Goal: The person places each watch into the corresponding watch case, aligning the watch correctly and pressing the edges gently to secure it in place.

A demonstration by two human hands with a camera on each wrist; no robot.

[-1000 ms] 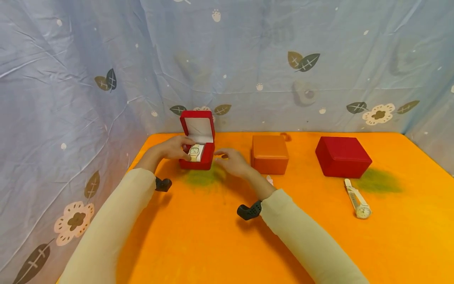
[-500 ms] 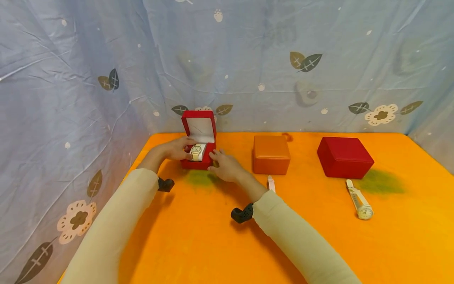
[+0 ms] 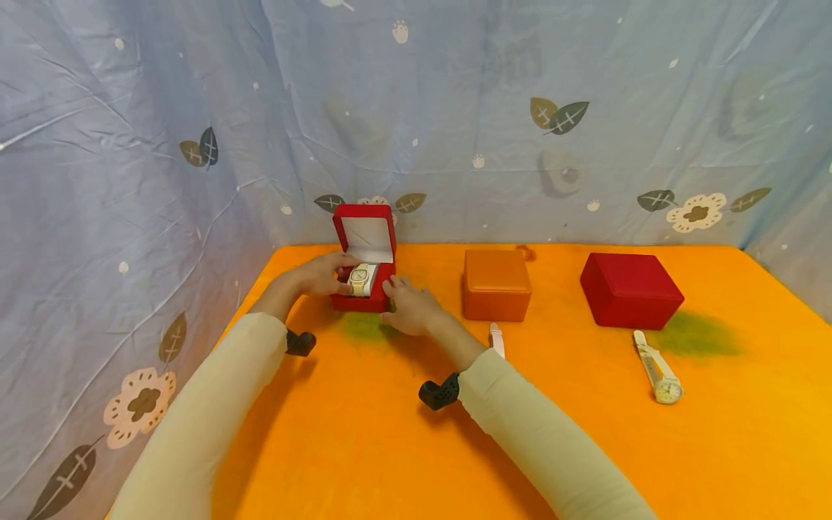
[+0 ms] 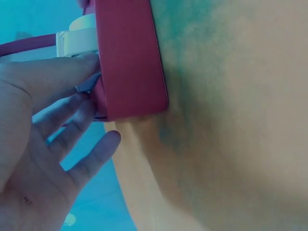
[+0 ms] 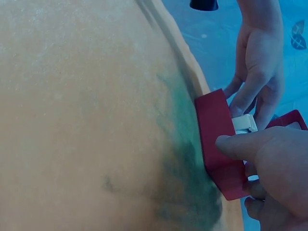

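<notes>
A red watch box (image 3: 367, 305) stands with its lid up at the back left of the table. In it sits a cream square-faced watch (image 3: 359, 278) around a white cushion. My left hand (image 3: 318, 274) reaches in from the left, thumb at the near end of the watch and index finger at the far end, pinching it. In the left wrist view, the other fingers (image 4: 96, 151) are spread beside the box. My right hand (image 3: 416, 309) holds the box's right side; its thumb (image 5: 236, 146) lies on the front wall in the right wrist view.
A closed orange box (image 3: 497, 285) and a closed red box (image 3: 629, 290) stand to the right. A white-strapped watch (image 3: 661, 375) lies before the red one. A pink watch strap (image 3: 497, 339) shows behind my right forearm. A patterned curtain (image 3: 455, 144) hangs behind the table.
My right hand has moved left from beside the watch box and now holds its right side. The left hand stays at the watch. More of the pink strap shows.
</notes>
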